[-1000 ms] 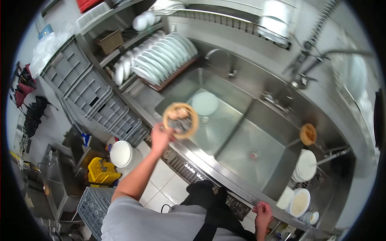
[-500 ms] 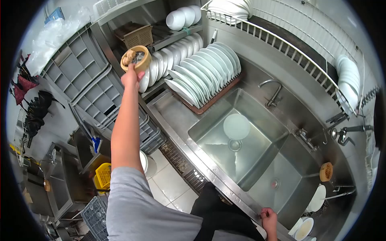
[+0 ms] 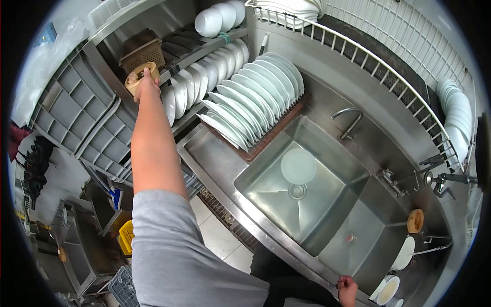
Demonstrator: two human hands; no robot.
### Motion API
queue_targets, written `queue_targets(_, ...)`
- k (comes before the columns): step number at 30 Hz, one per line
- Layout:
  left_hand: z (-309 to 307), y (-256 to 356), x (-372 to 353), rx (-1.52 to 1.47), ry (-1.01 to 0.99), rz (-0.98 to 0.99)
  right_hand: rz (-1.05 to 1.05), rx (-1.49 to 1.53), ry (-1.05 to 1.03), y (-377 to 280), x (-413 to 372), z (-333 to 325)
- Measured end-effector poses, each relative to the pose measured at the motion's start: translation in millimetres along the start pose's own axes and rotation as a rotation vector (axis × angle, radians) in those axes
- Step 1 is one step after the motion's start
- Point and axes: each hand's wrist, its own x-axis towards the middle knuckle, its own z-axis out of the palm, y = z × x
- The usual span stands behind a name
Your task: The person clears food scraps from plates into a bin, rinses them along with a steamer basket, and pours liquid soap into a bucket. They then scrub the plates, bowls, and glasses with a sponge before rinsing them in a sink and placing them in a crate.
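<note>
My left hand (image 3: 146,87) is stretched out at the upper left, closed round the rim of a small bamboo steamer basket (image 3: 154,69). Lumpy light-brown pieces show inside the basket, partly covered by my fingers. Just behind it, on the steel shelf, is a brown plastic basket (image 3: 142,51). White bowls (image 3: 190,84) stand on edge in a row to the right of my hand. Low at the right, my right hand (image 3: 348,291) is curled by the sink's front edge; what its fingers hold, if anything, is hidden.
Plates (image 3: 255,102) stand in a brown rack beside the double sink (image 3: 302,230). A round pale plate (image 3: 298,166) lies in the left basin. Another bamboo steamer (image 3: 416,221) and soiled dishes (image 3: 388,290) are at the right. Grey crates (image 3: 76,112) stand at the left.
My left hand has carried the bamboo steamer basket further left, close to the brown plastic basket on the shelf. The view has shifted slightly; my right hand stays by the sink edge.
</note>
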Motion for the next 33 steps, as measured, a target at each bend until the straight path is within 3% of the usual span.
queue_targets(4,-2,-19,0,0.180,-0.177,0.116,0.008,-0.129,0.065,55,-17,-7)
queue_targets(6,-8,-27,10,-0.002,-0.335,0.189,-0.015,-0.154,0.094,70,-27,-9)
queue_targets(8,-16,-28,3,0.033,-0.330,0.183,0.247,0.116,0.081,54,-36,-10)
queue_targets(11,-33,-30,-18,0.105,-0.313,0.191,0.252,0.137,0.127,68,-37,-7)
queue_targets(17,-47,-30,-22,0.193,-0.244,0.165,0.132,0.085,0.118,59,-38,-3)
queue_targets(21,-68,-66,-11,0.524,-0.484,0.115,0.006,-0.176,0.055,3,-51,-17)
queue_targets(22,-78,-99,29,0.609,-0.525,0.186,-0.004,-0.108,0.107,15,-44,-11)
queue_targets(23,-85,-135,106,1.068,-0.534,0.717,0.001,-0.035,0.179,31,-45,-7)
queue_targets(24,-129,-125,-9,1.119,-0.278,0.950,-0.089,-0.187,0.227,36,-45,-10)
queue_targets(25,-157,-134,-56,1.012,-0.310,0.982,-0.046,-0.218,0.216,54,-46,-13)
queue_targets(26,-179,-172,-13,1.138,-0.296,1.377,-0.038,-0.239,0.225,26,-51,-24)
queue_targets(27,-197,-204,27,0.665,-0.535,0.902,-0.108,-0.212,0.268,36,-55,-28)
queue_targets(29,-251,-187,-156,0.817,-0.364,1.145,-0.085,-0.208,0.345,25,-74,-52)
queue_targets(30,-267,-207,-183,0.702,-0.435,1.247,-0.077,-0.212,0.385,50,-83,-58)
queue_targets(31,-282,-214,-256,0.641,-0.576,1.043,-0.042,-0.219,0.471,65,-93,-63)
queue_targets(33,-322,-257,-372,0.588,-1.017,0.957,-0.041,-0.146,0.636,90,-119,-82)
